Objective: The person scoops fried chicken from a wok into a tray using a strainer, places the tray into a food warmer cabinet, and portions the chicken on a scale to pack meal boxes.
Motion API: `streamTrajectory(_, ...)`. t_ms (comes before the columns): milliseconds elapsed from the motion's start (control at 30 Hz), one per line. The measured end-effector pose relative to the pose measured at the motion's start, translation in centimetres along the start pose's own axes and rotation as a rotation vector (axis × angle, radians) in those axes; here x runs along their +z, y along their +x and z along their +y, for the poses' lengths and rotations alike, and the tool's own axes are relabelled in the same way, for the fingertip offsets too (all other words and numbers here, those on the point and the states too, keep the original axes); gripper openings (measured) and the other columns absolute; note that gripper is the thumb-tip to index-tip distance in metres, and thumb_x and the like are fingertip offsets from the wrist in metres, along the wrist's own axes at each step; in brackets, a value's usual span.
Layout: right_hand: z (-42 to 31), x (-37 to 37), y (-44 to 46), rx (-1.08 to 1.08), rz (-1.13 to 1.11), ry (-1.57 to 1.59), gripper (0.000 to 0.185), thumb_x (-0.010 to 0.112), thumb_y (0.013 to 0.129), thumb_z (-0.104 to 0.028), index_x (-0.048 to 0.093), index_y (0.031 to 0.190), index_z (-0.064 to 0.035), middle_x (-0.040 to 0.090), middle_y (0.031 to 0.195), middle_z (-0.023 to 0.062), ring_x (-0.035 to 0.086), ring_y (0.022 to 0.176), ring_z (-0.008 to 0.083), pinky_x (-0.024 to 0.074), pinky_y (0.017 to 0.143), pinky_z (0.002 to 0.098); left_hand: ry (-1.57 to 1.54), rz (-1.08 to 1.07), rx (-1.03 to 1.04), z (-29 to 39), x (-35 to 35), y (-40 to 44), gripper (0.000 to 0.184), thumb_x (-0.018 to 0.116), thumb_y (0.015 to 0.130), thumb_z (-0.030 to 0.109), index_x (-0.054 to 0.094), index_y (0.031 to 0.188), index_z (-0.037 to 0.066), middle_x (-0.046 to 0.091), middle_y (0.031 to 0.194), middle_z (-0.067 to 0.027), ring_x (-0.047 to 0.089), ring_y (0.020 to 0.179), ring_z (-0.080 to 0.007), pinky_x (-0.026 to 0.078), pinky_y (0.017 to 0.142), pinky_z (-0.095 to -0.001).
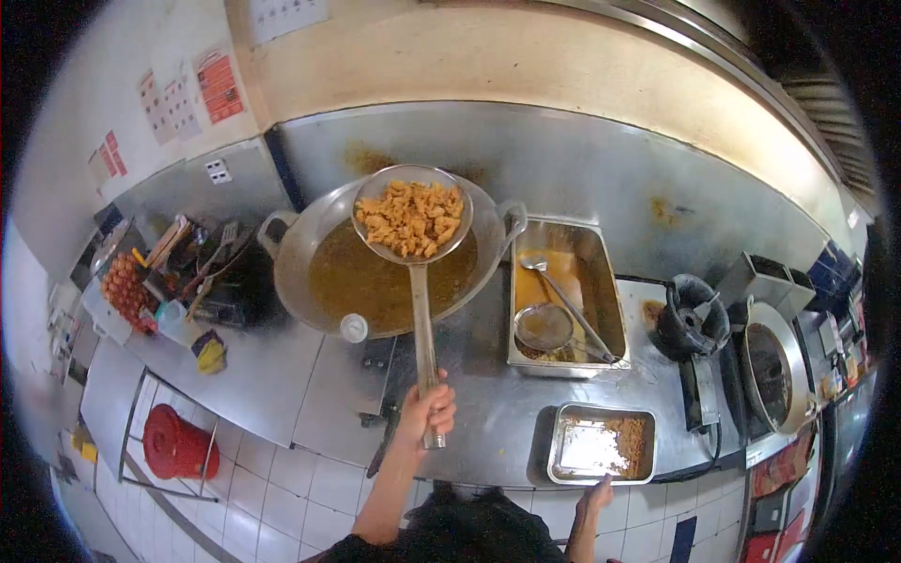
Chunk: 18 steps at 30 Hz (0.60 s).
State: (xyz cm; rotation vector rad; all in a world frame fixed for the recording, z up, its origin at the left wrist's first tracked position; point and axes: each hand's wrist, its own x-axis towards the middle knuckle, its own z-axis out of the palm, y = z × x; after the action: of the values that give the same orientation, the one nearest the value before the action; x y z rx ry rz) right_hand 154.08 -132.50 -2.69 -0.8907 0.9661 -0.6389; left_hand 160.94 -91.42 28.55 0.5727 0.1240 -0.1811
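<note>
My left hand is wrapped round the long metal handle of a skimmer. Golden-brown fried pieces fill the skimmer's round bowl, which is over a large wok of brownish oil. At the front edge of the counter, my right hand is closed at the near rim of a shallow metal tray, its thumb at the rim and other fingers partly hidden. Brown crumbs or small fried bits lie mostly along the tray's right side.
Behind the tray, a deep rectangular pan holds a ladle and a fine strainer. A black burner and another wok stand right. Utensils and containers crowd the left; a red bucket is below.
</note>
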Motion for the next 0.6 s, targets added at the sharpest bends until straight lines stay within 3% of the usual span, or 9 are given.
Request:
streamTrajectory(133, -0.9, -1.1, -1.1, -0.061, -0.034, -0.030, 0.027, 0.062, 0.091, -0.025, 0.048, 0.072, -0.0105, 0.043, 0.065, -0.0048, 0.038, 0.056, 0.0071, 0.0291, 0.049, 0.0264, 0.030, 0.005, 0.006, 0.7, 0.0, 0.3, 0.019, 0.055, 0.093, 0.009, 0.052, 0.111, 0.012, 0.040, 0.065, 0.0042, 0.036, 0.045, -0.0037, 0.034, 0.036, -0.0200)
streamTrajectory(233, -1.4, 0.2, -1.9, -0.049, 0.021, 0.066, 0.027, 0.062, 0.090, -0.026, 0.048, 0.072, -0.0106, 0.042, 0.065, -0.0042, 0.039, 0.056, 0.0083, 0.0310, 0.050, 0.0271, 0.071, 0.023, 0.007, 0.6, 0.0, -0.1, 0.020, 0.055, 0.092, 0.009, 0.052, 0.112, 0.013, 0.040, 0.065, 0.0039, 0.038, 0.046, -0.0039, 0.034, 0.036, -0.0200)
streamTrajectory(267, -1.9, -1.6, -2.0, 0.022, -0.055, -0.038, 0.023, 0.062, 0.089, -0.024, 0.055, 0.078, -0.0058, 0.048, 0.069, -0.0014, 0.044, 0.058, 0.0115, 0.0376, 0.053, 0.0285, 0.052, 0.021, -0.001, 1.1, -0.6, 0.7, 0.020, 0.055, 0.093, 0.009, 0.052, 0.112, 0.013, 0.039, 0.065, 0.0037, 0.038, 0.046, -0.0040, 0.033, 0.036, -0.0203)
streamTrajectory(400, -1.2, 0.0, -0.8, 0.004, -0.016, 0.040, 0.022, 0.062, 0.087, -0.022, 0.054, 0.077, -0.0042, 0.049, 0.068, -0.0008, 0.044, 0.056, 0.0120, 0.0366, 0.050, 0.0300, 0.055, 0.025, -0.009, 0.3, 0.2, -0.1, 0.019, 0.054, 0.093, 0.010, 0.052, 0.112, 0.013, 0.039, 0.066, 0.0039, 0.038, 0.045, -0.0040, 0.033, 0.036, -0.0202)
streamTrajectory(600, -0.3, -0.9, 0.7, -0.080, 0.045, -0.127, 0.024, 0.062, 0.087, -0.021, 0.051, 0.071, -0.0057, 0.046, 0.064, -0.0019, 0.040, 0.055, 0.0098, 0.0317, 0.047, 0.0299, 0.053, -0.023, -0.016, 0.5, -0.4, 0.3, 0.020, 0.054, 0.093, 0.011, 0.051, 0.112, 0.013, 0.038, 0.065, 0.0048, 0.037, 0.045, -0.0039, 0.033, 0.037, -0.0203)
